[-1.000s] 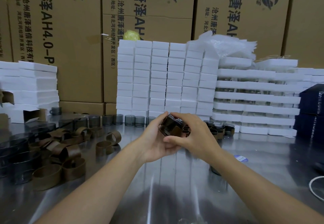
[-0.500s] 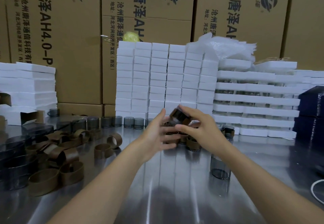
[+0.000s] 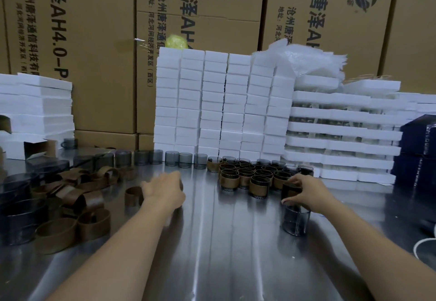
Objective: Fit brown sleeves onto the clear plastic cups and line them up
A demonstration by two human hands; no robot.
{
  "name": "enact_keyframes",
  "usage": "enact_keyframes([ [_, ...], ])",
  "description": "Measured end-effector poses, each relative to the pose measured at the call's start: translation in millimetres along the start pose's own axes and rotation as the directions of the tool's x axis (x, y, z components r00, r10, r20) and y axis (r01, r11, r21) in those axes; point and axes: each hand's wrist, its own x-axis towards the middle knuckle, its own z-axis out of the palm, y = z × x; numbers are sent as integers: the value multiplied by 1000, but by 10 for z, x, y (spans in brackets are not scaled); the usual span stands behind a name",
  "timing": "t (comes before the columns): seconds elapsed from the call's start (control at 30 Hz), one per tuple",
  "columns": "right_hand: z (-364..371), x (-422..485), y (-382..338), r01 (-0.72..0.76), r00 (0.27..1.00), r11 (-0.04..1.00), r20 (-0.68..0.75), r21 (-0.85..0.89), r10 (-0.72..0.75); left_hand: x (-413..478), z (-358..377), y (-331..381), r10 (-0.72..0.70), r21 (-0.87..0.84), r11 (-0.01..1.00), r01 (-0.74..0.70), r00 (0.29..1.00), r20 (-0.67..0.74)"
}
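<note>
My right hand (image 3: pixel 306 193) grips a dark cup (image 3: pixel 290 190) at the right end of a cluster of brown-sleeved cups (image 3: pixel 245 178). I cannot tell whether the gripped cup wears a sleeve. Just below it a bare clear cup (image 3: pixel 295 220) stands on the steel table (image 3: pixel 224 241). My left hand (image 3: pixel 165 190) hovers low over the table with fingers loosely curled and nothing visible in it, right beside a loose brown sleeve (image 3: pixel 133 195). A pile of brown sleeves (image 3: pixel 70 197) lies further left. A row of bare clear cups (image 3: pixel 172 158) runs along the back.
Stacks of white foam blocks (image 3: pixel 224 102) and foam trays (image 3: pixel 342 135) stand behind the cups, with large cartons (image 3: pixel 94 41) behind them. Dark blue boxes (image 3: pixel 417 149) sit at the right, dark clear containers (image 3: pixel 16 206) at the left edge, a white cable (image 3: pixel 424 246) at the right edge.
Both hands held one sleeved cup together in mid-air. They have since parted: the right hand went down and right to the cup cluster, the left went left toward the loose sleeves.
</note>
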Motion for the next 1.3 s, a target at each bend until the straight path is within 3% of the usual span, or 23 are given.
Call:
enact_keyframes([
  [0.17, -33, -12, -121, -41, 999, 990, -17, 137, 44, -70, 1, 209, 155, -259, 957, -132, 985, 70],
  [0.27, -131, -57, -220, -24, 997, 985, -64, 173, 35, -94, -13, 355, 193, -371, 912, -175, 981, 12],
  [0.33, -252, -124, -350, -26, 999, 991, -44, 134, 32, -110, -16, 406, 225, -415, 885, -212, 974, -17],
  [0.4, -383, -227, -498, -59, 995, 998, 82, 9, 58, -121, -6, 429, 251, -459, 863, -211, 968, 28],
  [0.5, -526, -415, -694, -113, 906, 971, 381, -210, 187, -152, 28, 444, 266, -424, 887, -183, 953, 147],
  [0.57, -518, -467, -757, -56, 863, 952, 465, -302, 199, -155, 29, 437, 231, -378, 915, -144, 953, 194],
  [0.67, -399, -488, -848, 38, 886, 949, 451, -312, 113, -142, 5, 402, 177, -284, 953, -104, 953, 247],
  [0.8, -289, -463, -972, 190, 940, 972, 313, -138, -139, -128, 7, 375, 146, -164, 981, -106, 954, 261],
  [0.9, -267, -481, -1099, 356, 932, 935, 74, -5, -354, -109, 3, 397, 315, -342, 904, -255, 940, 133],
  [1.0, -219, -548, -1236, 537, 830, 841, -217, 61, -514, -196, -45, 529, 526, -430, 728, -534, 837, -148],
  [1.1, -167, -646, -1352, 674, 694, 739, -350, 9, -629, -287, -75, 695, 396, -547, 569, -614, 787, -473],
  [1.17, -153, -705, -1419, 728, 644, 682, -405, 64, -649, -309, -114, 744, 263, -547, 536, -643, 743, -615],
  [1.23, -147, -736, -1459, 750, 633, 642, -453, 159, -627, -303, -150, 733, 169, -520, 537, -664, 689, -704],
  [1.3, -131, -760, -1480, 727, 670, 646, -451, 233, -590, -287, -176, 692, 102, -522, 551, -651, 673, -732],
])
